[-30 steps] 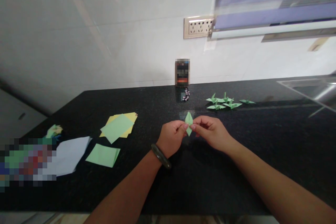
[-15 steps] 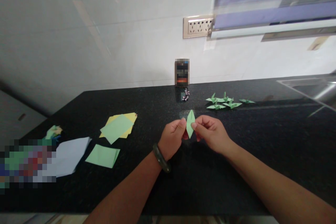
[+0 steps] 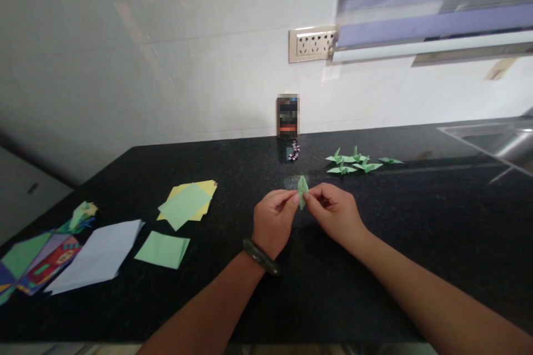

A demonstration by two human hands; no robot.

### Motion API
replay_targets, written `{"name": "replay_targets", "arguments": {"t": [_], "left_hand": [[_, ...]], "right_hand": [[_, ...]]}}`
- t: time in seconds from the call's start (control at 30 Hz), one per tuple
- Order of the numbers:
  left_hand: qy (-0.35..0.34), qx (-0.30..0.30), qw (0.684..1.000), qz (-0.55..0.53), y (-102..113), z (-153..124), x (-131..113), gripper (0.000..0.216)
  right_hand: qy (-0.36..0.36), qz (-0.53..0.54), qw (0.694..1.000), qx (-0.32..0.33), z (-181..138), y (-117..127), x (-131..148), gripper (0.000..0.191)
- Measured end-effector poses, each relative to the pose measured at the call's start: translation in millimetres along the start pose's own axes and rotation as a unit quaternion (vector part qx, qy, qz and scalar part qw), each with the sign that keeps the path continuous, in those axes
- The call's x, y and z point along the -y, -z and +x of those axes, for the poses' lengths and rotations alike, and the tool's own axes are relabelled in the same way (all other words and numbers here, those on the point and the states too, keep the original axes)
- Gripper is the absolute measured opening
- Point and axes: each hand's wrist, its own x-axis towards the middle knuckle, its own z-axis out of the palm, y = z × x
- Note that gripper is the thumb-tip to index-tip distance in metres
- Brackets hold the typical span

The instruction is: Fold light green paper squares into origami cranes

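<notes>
Both hands hold a small folded green paper piece [image 3: 302, 186] above the black countertop [image 3: 375, 266]. My left hand [image 3: 272, 222], with a dark bangle on its wrist, pinches the piece from the left. My right hand [image 3: 335, 213] pinches it from the right. Only the pointed upper part of the paper shows between the fingertips. Several finished green paper cranes [image 3: 353, 162] lie on the counter beyond my right hand.
Flat green and yellow paper sheets [image 3: 187, 204] and a green square [image 3: 163, 248] lie to the left, with a pale sheet [image 3: 97, 255] and patterned papers [image 3: 37, 263] at the far left. A small dark box [image 3: 287, 116] stands against the wall. A sink edge [image 3: 491, 138] is at far right.
The green piece has been folded or pressed smaller between my fingers; less of it shows than half a second ago. Both hands stay in about the same place.
</notes>
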Motion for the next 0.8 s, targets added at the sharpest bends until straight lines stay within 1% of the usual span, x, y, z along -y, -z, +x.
{"name": "replay_targets", "arguments": {"t": [0.1, 0.13, 0.2, 0.27, 0.33, 0.43, 0.5, 0.57, 0.67, 0.8], "left_hand": [[0.065, 0.066, 0.991, -0.101, -3, -2, -1, 0.023], [0.083, 0.075, 0.984, -0.138, -4, -2, 0, 0.025], [0.108, 0.072, 0.973, -0.193, -5, -1, 3, 0.026], [0.12, 0.054, 0.967, -0.217, -5, 1, 7, 0.022], [0.133, 0.042, 0.965, -0.223, -4, 2, 10, 0.019], [0.153, 0.047, 0.966, -0.205, -3, 3, 11, 0.019], [0.16, 0.051, 0.969, -0.18, -3, 3, 10, 0.02], [0.153, 0.055, 0.976, -0.148, -2, 2, 8, 0.021], [0.12, 0.067, 0.984, -0.109, -2, 0, 7, 0.02], [0.095, 0.091, 0.986, -0.104, -4, -2, 9, 0.023]], "right_hand": [[0.055, -0.019, 0.998, 0.02, -1, 2, 1, 0.009], [0.074, -0.011, 0.997, 0.032, -1, 2, 2, 0.009], [0.107, 0.013, 0.992, 0.06, -1, 3, 5, 0.013], [0.116, 0.038, 0.989, 0.082, -1, 3, 7, 0.015], [0.08, 0.063, 0.992, 0.079, -2, 1, 7, 0.014], [-0.032, 0.118, 0.992, 0.037, -2, -3, 4, 0.009], [-0.082, 0.148, 0.985, 0.016, -2, -4, 1, 0.013], [-0.087, 0.152, 0.984, 0.015, -1, -4, 1, 0.015], [-0.068, 0.12, 0.99, 0.027, -1, -3, 1, 0.012], [-0.06, 0.08, 0.995, 0.03, -1, -3, 2, 0.011]]}}
